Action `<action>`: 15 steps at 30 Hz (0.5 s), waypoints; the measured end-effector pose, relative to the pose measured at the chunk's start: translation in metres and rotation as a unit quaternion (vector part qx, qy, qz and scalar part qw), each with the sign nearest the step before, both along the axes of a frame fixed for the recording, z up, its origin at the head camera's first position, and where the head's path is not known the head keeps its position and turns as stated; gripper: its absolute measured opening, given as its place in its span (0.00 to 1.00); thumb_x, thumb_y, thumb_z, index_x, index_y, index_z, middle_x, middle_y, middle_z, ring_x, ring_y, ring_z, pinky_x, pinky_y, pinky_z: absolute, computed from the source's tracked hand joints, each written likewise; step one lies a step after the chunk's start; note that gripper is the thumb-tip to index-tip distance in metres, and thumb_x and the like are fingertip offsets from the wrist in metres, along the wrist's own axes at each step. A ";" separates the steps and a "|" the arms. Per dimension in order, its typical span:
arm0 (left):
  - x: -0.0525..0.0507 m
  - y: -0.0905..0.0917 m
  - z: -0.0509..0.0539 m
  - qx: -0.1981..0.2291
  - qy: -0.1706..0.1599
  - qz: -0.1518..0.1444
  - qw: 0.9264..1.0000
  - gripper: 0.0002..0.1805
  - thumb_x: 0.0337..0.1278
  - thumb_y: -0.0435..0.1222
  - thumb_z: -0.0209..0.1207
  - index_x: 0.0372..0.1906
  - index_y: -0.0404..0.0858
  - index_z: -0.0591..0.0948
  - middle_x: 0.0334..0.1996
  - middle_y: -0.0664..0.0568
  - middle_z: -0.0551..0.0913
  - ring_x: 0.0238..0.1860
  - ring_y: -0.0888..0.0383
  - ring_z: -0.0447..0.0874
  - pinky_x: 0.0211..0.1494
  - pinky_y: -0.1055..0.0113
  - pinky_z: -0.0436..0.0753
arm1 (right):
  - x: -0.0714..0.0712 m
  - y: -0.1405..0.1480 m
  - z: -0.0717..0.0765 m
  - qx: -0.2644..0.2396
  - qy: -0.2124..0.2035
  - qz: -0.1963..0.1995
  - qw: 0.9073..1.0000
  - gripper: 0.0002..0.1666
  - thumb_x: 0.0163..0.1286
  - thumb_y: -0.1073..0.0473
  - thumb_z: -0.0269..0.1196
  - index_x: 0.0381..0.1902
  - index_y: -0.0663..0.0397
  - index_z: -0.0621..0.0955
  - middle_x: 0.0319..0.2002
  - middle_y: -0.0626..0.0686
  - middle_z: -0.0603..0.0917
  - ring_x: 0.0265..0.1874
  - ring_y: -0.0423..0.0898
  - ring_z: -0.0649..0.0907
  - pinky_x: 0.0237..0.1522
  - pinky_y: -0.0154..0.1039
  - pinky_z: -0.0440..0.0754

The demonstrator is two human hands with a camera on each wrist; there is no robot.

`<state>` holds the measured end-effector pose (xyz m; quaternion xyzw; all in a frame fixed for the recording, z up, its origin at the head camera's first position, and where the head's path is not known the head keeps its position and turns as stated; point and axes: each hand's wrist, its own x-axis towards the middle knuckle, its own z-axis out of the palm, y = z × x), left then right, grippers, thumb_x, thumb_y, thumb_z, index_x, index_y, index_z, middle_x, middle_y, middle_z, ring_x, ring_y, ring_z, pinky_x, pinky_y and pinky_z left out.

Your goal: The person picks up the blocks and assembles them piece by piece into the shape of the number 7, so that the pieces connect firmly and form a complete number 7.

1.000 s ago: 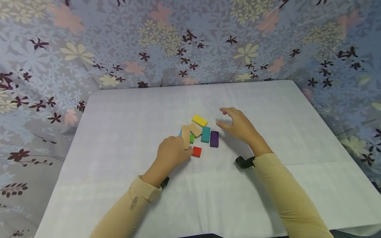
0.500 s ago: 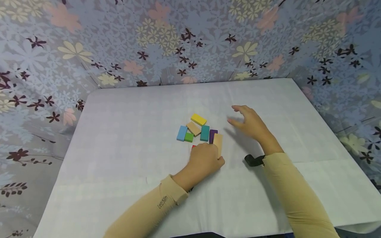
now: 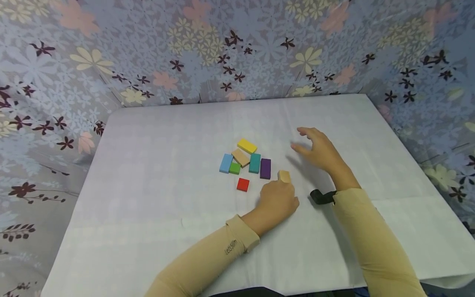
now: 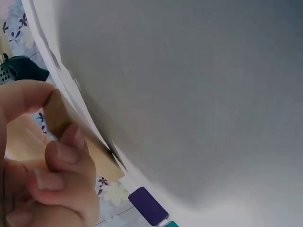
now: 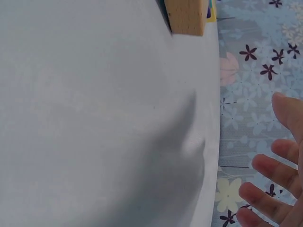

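Note:
My left hand (image 3: 276, 202) pinches a plain wooden block (image 3: 284, 176) between thumb and fingers, to the right of the purple block (image 3: 265, 168). In the left wrist view, the wooden block (image 4: 102, 158) slants away from the fingertips, and the purple block (image 4: 148, 205) lies beyond it. My right hand (image 3: 319, 150) hovers over the table farther right, fingers spread and loosely bent, holding nothing. The right wrist view shows that hand (image 5: 279, 179) apart from the wooden block (image 5: 187, 16) at the top edge.
Left of the purple block lie a teal block (image 3: 254, 163), a second wooden block (image 3: 241, 158), a yellow block (image 3: 247, 146), a light blue block (image 3: 226, 163) and a small green block (image 3: 234, 168). A red block (image 3: 243, 185) sits nearer. White cloth covers the table (image 3: 159, 165).
My left hand has carried the wooden block rightward from above the blue and green blocks, past the purple one. My right hand has drifted right and slightly away from the blocks.

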<state>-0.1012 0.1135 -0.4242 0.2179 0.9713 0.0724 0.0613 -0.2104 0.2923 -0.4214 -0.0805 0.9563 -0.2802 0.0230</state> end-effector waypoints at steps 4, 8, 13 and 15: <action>0.003 0.004 0.000 -0.026 -0.021 -0.002 0.999 0.14 0.62 0.51 0.60 0.29 0.47 0.86 0.24 0.55 0.86 0.25 0.59 0.83 0.19 0.66 0.73 | -0.002 0.000 0.001 -0.004 -0.002 0.000 1.000 0.42 0.70 0.38 0.60 0.74 0.50 0.64 0.67 0.59 0.71 0.67 0.61 0.70 0.66 0.63 0.67; 0.005 0.005 -0.001 -0.039 -0.039 -0.004 0.998 0.14 0.63 0.51 0.60 0.31 0.47 0.87 0.27 0.56 0.87 0.27 0.60 0.84 0.21 0.66 0.74 | -0.004 0.000 0.000 -0.003 -0.007 0.001 1.000 0.43 0.70 0.37 0.59 0.75 0.49 0.64 0.68 0.59 0.71 0.67 0.61 0.70 0.65 0.63 0.67; 0.007 0.008 -0.002 -0.049 -0.041 -0.010 0.998 0.17 0.63 0.56 0.60 0.36 0.48 0.88 0.30 0.56 0.88 0.30 0.60 0.85 0.24 0.67 0.78 | -0.004 0.002 -0.002 -0.004 -0.005 -0.003 1.000 0.43 0.70 0.36 0.59 0.75 0.49 0.64 0.68 0.59 0.71 0.67 0.62 0.70 0.64 0.63 0.69; 0.007 0.009 -0.002 -0.052 -0.046 -0.009 0.998 0.18 0.63 0.57 0.59 0.37 0.48 0.89 0.30 0.56 0.88 0.30 0.60 0.85 0.24 0.67 0.78 | -0.004 0.003 -0.003 -0.005 -0.004 -0.004 1.000 0.43 0.70 0.35 0.59 0.74 0.48 0.64 0.68 0.59 0.71 0.67 0.62 0.70 0.64 0.64 0.69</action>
